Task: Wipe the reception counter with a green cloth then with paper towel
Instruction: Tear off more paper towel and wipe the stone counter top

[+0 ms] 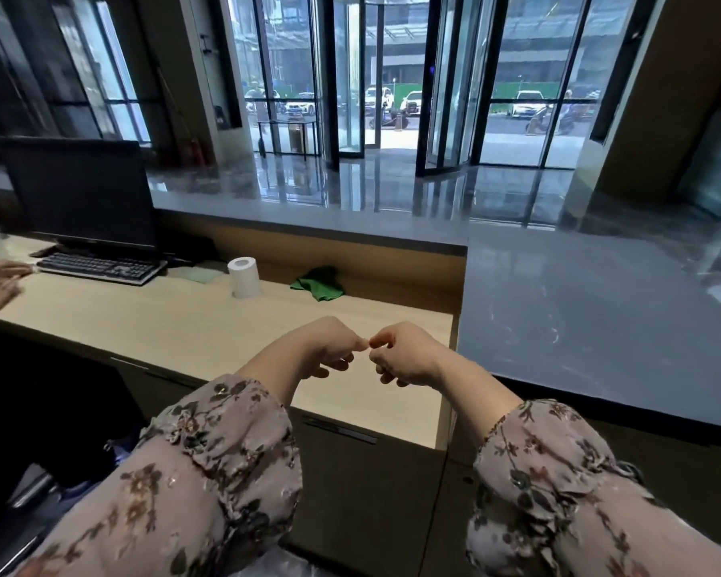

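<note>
On counter (142, 318) — paper roll (245, 277) upright.

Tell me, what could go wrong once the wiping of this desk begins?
1. The paper roll stands upright on the desk near the green cloth; a sweeping wipe might topple it.
2. The keyboard lies on the same surface, so a cloth, if damp, could wet it.
3. At the left end, another person's hands might get bumped.

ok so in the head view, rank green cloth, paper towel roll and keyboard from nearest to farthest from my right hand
1. green cloth, ahead and left of the right hand
2. paper towel roll, further left
3. keyboard, far left
</note>
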Demonstrator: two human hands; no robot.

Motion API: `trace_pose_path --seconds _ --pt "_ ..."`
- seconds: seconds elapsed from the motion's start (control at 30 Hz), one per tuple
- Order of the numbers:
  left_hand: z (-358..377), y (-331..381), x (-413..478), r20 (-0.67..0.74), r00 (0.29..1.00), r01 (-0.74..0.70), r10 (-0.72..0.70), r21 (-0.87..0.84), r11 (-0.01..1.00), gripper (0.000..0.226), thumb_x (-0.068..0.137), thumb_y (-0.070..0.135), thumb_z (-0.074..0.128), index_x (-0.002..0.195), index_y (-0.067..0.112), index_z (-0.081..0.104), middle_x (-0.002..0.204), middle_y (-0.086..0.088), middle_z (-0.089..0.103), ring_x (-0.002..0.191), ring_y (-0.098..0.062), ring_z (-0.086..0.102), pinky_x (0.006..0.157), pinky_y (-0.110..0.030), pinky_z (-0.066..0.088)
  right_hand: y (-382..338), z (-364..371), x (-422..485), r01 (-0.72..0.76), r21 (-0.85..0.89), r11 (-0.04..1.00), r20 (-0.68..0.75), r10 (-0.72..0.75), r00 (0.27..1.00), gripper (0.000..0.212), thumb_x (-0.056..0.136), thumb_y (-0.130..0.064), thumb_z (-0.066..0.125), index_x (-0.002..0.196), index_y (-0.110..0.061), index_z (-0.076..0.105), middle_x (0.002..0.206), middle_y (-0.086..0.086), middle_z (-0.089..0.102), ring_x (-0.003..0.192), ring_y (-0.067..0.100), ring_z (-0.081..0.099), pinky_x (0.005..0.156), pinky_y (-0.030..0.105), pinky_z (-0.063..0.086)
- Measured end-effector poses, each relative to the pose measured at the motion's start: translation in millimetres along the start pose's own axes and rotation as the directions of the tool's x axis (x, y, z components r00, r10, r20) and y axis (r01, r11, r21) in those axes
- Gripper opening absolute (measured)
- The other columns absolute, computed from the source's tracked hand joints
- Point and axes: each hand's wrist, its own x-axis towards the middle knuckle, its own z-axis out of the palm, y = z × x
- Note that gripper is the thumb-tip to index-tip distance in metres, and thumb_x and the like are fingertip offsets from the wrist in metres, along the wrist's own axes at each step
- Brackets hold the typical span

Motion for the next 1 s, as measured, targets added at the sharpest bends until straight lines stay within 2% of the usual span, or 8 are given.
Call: trace_pose_path --seconds 0.3,0.43,0.67,0.73,0.8,0.87,0.93,1.0 --pt "-64.9 -24.3 115.2 0.054 0.999 0.008 -0.006 -0.025 1.000 0.031 0.094 0.029 0.055 0.116 0.008 0.062 0.118 -0.010 0.064 0.101 -0.021 0.064 0.085 -0.035 0.042 -27.0 23.2 125.6 -0.078 0.039 0.996 -0.038 0.080 0.996 0.029 0.095 -0.012 0.047 0.119 0.000 0.059 0.088 0.013 0.062 0.072 0.020 0.063 0.062 0.029 0.045" --pt "-104.6 -36.7 173.7 0.090 0.996 0.010 -0.008 -0.025 1.000 0.018 0.093 0.026 0.055 0.102 0.011 0.060 0.093 -0.007 0.058 0.080 -0.021 0.053 0.076 -0.033 0.038 -36.8 36.5 192.3 -0.157 0.066 0.985 -0.063 0.161 0.985 0.032 0.093 -0.011 0.048 0.124 -0.005 0.057 0.087 0.014 0.063 0.069 0.020 0.063 0.056 0.027 0.043" --pt "-163.2 -68.1 262.9 0.045 0.999 0.008 -0.002 -0.121 0.993 0.006 0.087 0.016 0.055 0.090 0.016 0.060 0.086 -0.008 0.052 0.079 -0.021 0.044 0.066 -0.029 0.032 -37.4 62.0 295.3 -0.277 0.125 0.953 -0.123 0.292 0.949 0.033 0.091 -0.011 0.047 0.121 -0.005 0.060 0.093 0.014 0.064 0.071 0.023 0.065 0.060 0.029 0.046" --pt "-173.5 -78.1 285.6 0.000 1.000 -0.024 0.024 -0.143 0.989 0.010 0.090 0.011 0.056 0.096 0.016 0.062 0.093 -0.009 0.055 0.083 -0.023 0.049 0.071 -0.028 0.038 -35.4 71.9 319.8 -0.304 0.142 0.942 -0.127 0.322 0.938 0.034 0.091 -0.012 0.048 0.123 -0.007 0.060 0.095 0.012 0.064 0.074 0.023 0.067 0.063 0.029 0.047" --pt "-179.5 -86.7 303.6 -0.059 0.997 -0.047 0.039 -0.140 0.989 0.029 0.091 0.011 0.057 0.119 0.008 0.064 0.114 -0.011 0.063 0.106 -0.029 0.058 0.090 -0.032 0.047 -34.6 81.3 341.1 -0.315 0.146 0.938 -0.116 0.333 0.936 0.037 0.090 -0.013 0.048 0.125 -0.008 0.059 0.100 0.010 0.064 0.080 0.025 0.069 0.065 0.030 0.049" --pt "-184.5 -96.3 320.7 -0.126 0.991 -0.066 0.053 -0.100 0.993 0.042 0.091 0.014 0.055 0.132 0.008 0.057 0.132 -0.008 0.059 0.120 -0.026 0.055 0.103 -0.035 0.044 -32.8 89.8 363.3 -0.324 0.118 0.939 -0.112 0.337 0.935 0.041 0.088 -0.017 0.049 0.128 -0.011 0.058 0.111 0.008 0.064 0.094 0.027 0.067 0.078 0.035 0.052" --pt "-189.4 -102.7 337.0 -0.209 0.975 -0.090 0.077 -0.052 0.995 0.043 0.090 0.018 0.054 0.133 0.015 0.056 0.133 -0.004 0.059 0.119 -0.023 0.055 0.104 -0.037 0.044 -33.4 94.7 383.1 -0.332 0.052 0.942 -0.125 0.336 0.934 0.046 0.087 -0.021 0.050 0.133 -0.017 0.055 0.124 0.007 0.062 0.108 0.027 0.062 0.094 0.037 0.050" --pt "-196.9 -108.6 359.3 -0.326 0.938 -0.094 0.114 0.077 0.993 0.041 0.090 0.024 0.056 0.131 0.022 0.058 0.130 -0.001 0.060 0.121 -0.023 0.049 0.105 -0.037 0.041 -33.5 98.9 409.5 -0.336 -0.042 0.941 -0.132 0.328 0.935 0.048 0.090 -0.023 0.048 0.138 -0.022 0.048 0.130 0.005 0.059 0.116 0.026 0.056 0.097 0.034 0.046"
